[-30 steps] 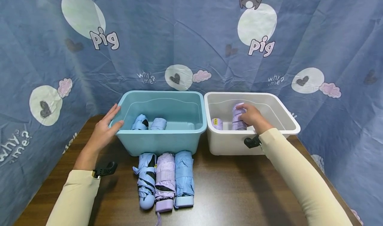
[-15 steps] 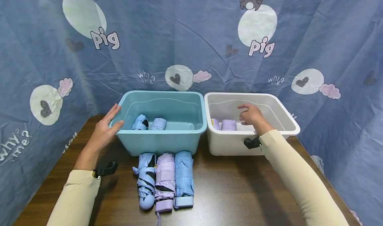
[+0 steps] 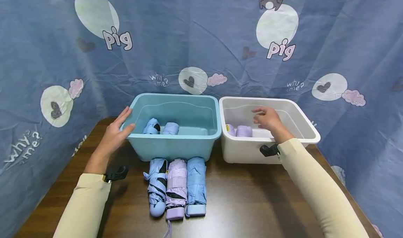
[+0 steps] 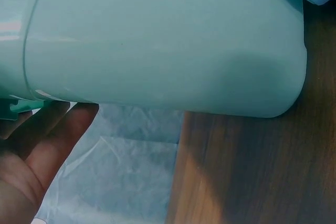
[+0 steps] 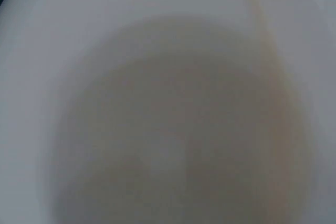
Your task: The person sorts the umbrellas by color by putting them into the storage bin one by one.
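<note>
My left hand (image 3: pixel 114 135) rests with straight fingers against the left end of the teal bin (image 3: pixel 170 148); in the left wrist view its fingertips (image 4: pixel 84 113) meet the bin's side. Inside that bin are two folded blue umbrellas, one with black showing (image 3: pixel 152 126) and a plainer one (image 3: pixel 171 128). Over the white bin (image 3: pixel 245 154) is my right hand (image 3: pixel 268 120), holding nothing, its fingers loosely bent. Two folded purple umbrellas lie side by side in the white bin's left part: one with a yellow tag (image 3: pixel 230 130), the other (image 3: pixel 244 131) nearer my hand.
In front of the teal bin, a loosely wrapped blue umbrella (image 3: pixel 157 187), a purple umbrella (image 3: pixel 176 189) and another blue umbrella (image 3: pixel 196 187) lie in a row on the wooden table (image 3: pixel 233 203). A blue patterned curtain (image 3: pixel 201 38) hangs behind. The right wrist view is blurred.
My right hand has let go of a purple umbrella, which now lies in the white bin beside the tagged one. The left hand stays at the teal bin. The head view has shifted slightly.
</note>
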Action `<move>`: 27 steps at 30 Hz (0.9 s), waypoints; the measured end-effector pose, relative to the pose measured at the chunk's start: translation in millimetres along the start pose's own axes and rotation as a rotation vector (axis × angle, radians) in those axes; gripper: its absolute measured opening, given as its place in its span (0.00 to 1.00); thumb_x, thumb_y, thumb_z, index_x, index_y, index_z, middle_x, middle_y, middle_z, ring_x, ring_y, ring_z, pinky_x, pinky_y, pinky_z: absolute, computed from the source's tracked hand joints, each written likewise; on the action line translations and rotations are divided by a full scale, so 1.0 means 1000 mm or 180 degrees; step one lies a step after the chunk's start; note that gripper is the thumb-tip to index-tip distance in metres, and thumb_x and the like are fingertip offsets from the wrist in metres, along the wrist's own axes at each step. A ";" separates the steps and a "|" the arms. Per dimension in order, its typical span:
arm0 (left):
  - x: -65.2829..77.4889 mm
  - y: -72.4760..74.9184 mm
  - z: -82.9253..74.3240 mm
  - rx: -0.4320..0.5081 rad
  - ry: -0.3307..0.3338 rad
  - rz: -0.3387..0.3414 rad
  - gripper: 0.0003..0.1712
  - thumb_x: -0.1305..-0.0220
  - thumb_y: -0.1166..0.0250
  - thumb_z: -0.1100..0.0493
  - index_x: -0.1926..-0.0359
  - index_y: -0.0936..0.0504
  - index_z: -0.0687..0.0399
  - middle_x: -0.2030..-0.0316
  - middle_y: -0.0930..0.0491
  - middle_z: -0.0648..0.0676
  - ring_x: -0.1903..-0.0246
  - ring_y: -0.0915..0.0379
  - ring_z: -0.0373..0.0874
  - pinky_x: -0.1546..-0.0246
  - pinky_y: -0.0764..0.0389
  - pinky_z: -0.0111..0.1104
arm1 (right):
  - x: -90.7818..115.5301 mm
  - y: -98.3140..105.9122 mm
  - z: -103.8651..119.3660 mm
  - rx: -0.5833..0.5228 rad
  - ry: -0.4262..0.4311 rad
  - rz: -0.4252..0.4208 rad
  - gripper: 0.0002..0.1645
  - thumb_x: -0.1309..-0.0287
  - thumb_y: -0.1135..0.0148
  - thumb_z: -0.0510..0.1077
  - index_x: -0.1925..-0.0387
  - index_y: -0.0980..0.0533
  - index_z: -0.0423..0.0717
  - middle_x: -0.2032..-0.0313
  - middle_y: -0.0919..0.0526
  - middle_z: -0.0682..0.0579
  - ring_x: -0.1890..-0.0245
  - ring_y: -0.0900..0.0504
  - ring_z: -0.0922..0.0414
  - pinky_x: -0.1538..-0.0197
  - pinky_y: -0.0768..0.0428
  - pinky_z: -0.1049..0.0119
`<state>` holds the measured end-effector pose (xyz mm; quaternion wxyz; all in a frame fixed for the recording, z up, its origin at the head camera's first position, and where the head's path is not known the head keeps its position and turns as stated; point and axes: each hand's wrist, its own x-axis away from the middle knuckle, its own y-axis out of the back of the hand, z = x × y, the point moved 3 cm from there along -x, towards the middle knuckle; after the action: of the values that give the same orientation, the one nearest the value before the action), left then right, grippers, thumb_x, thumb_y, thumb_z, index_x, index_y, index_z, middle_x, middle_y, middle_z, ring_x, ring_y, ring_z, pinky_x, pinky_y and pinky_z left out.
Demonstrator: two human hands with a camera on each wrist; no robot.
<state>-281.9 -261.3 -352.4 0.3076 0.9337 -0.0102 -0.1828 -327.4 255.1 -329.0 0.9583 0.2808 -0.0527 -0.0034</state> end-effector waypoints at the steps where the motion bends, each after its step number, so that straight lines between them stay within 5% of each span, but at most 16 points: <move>1: 0.000 0.000 0.000 -0.0004 0.0011 0.0009 0.36 0.30 0.45 0.54 0.25 0.47 0.52 0.25 0.55 0.54 0.28 0.61 0.61 0.36 0.53 0.65 | 0.002 0.001 0.002 0.0001 0.0051 -0.0010 0.25 0.34 0.50 0.37 0.36 0.31 0.38 0.41 0.26 0.35 0.48 0.20 0.45 0.52 0.19 0.58; 11: -0.001 0.006 -0.003 0.0018 -0.0028 -0.0070 0.36 0.30 0.45 0.53 0.25 0.47 0.51 0.25 0.54 0.53 0.28 0.59 0.60 0.36 0.52 0.64 | 0.025 0.006 0.028 -0.0327 0.0464 -0.0016 0.24 0.33 0.48 0.39 0.37 0.31 0.39 0.43 0.25 0.37 0.51 0.19 0.50 0.55 0.19 0.64; 27: 0.001 0.000 0.002 0.0045 0.0014 -0.0020 0.36 0.30 0.45 0.54 0.25 0.47 0.53 0.25 0.55 0.55 0.28 0.61 0.61 0.36 0.52 0.64 | 0.086 -0.035 0.062 -0.0728 0.1200 0.0304 0.20 0.35 0.45 0.36 0.43 0.26 0.35 0.49 0.20 0.36 0.59 0.17 0.55 0.57 0.17 0.62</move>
<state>-281.6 -263.0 -354.0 0.3005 0.9363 -0.0078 -0.1816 -247.4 188.8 -287.6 0.9759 0.1630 0.1148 0.0886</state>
